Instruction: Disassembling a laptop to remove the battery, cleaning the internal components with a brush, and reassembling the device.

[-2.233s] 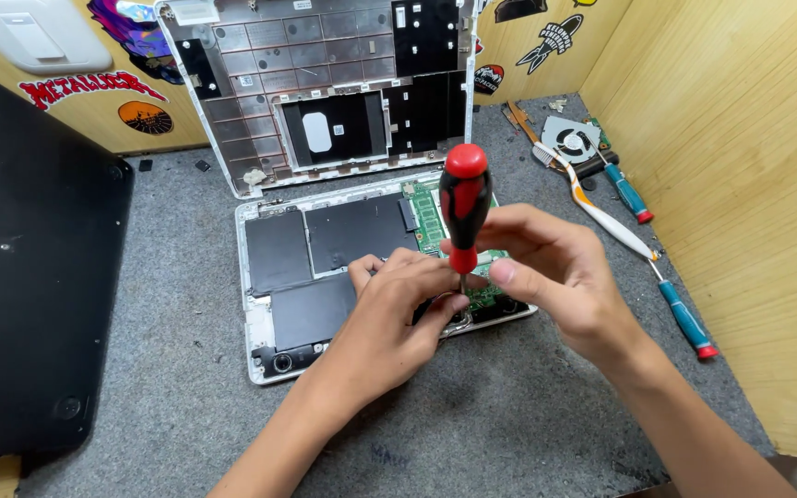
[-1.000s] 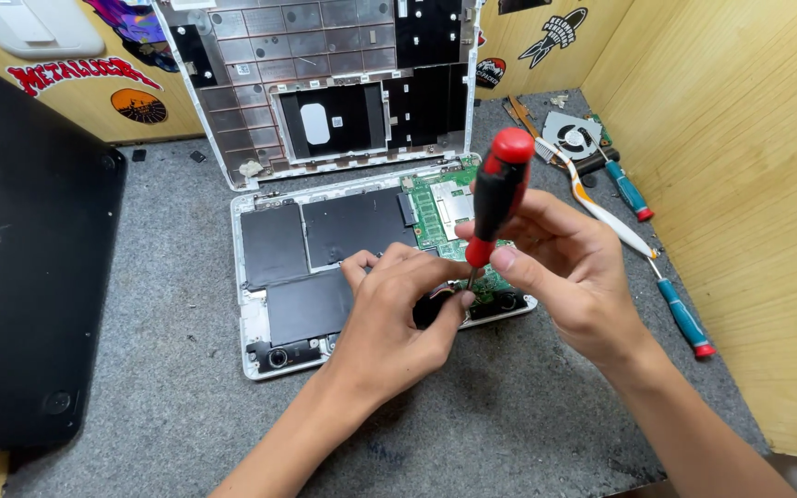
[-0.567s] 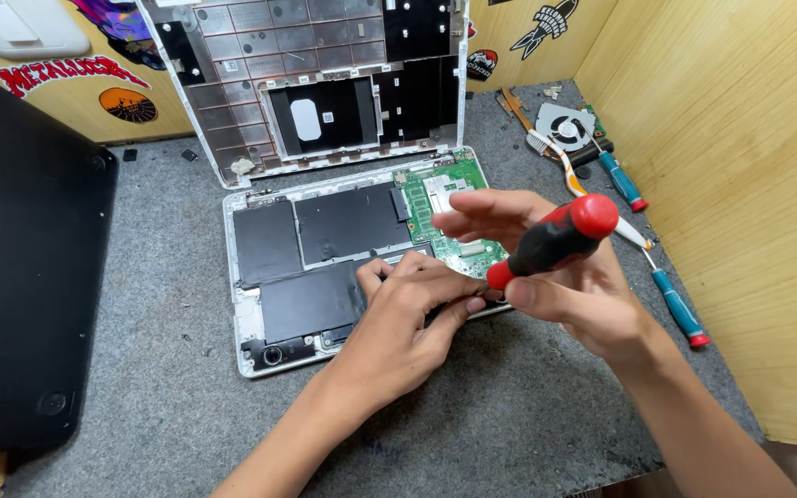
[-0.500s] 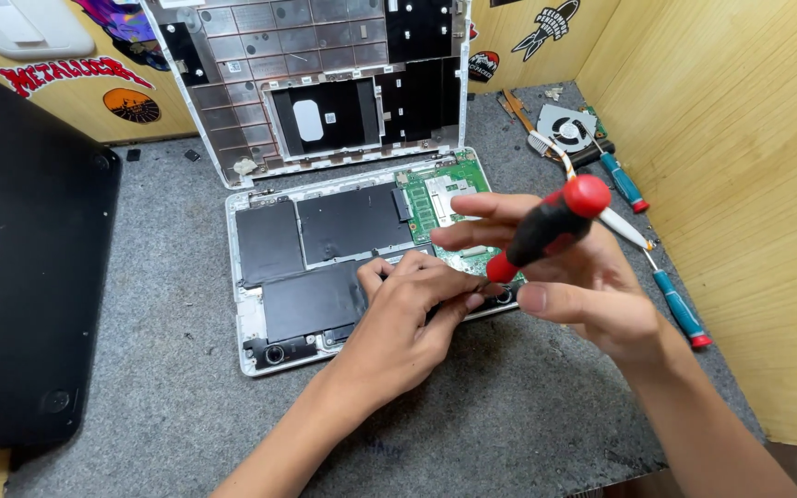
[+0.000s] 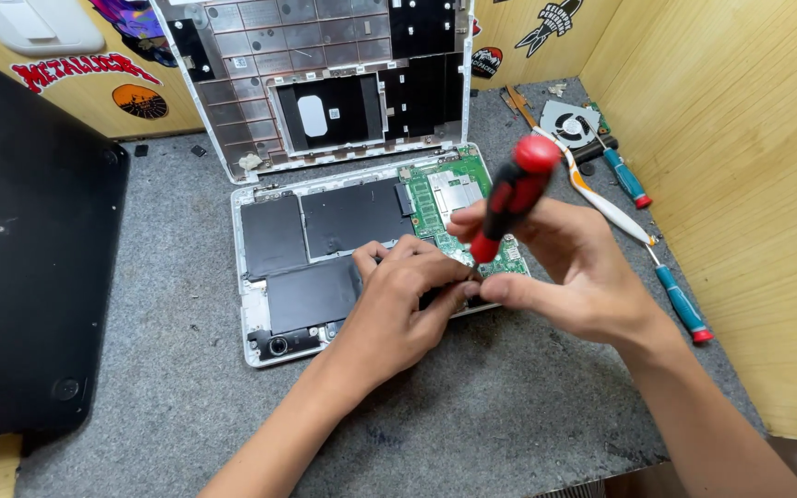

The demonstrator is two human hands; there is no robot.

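Note:
An opened laptop base (image 5: pixel 255 318) lies on the grey mat, showing black battery cells (image 5: pixel 352 217) and a green circuit board (image 5: pixel 454 198). My right hand (image 5: pixel 569 272) grips a red and black screwdriver (image 5: pixel 512 195), tilted, with its tip down at the front right part of the board. My left hand (image 5: pixel 408 304) rests on the laptop's front edge, fingertips pinched right beside the screwdriver tip. What the fingers pinch is hidden. The detached keyboard panel (image 5: pixel 325 83) leans upright behind the base.
A large black cover (image 5: pixel 29 249) lies at the left. At the right, along the wooden wall (image 5: pixel 740 157), lie a cooling fan (image 5: pixel 572 122), two blue-handled screwdrivers (image 5: pixel 680 300) and a white and orange tool (image 5: pixel 601 198). Small screws (image 5: pixel 197 150) dot the mat.
The red screwdriver swung from upright to tilted right, then back steeper over the board. My left hand has stayed at the laptop's front edge. The view has shifted slightly.

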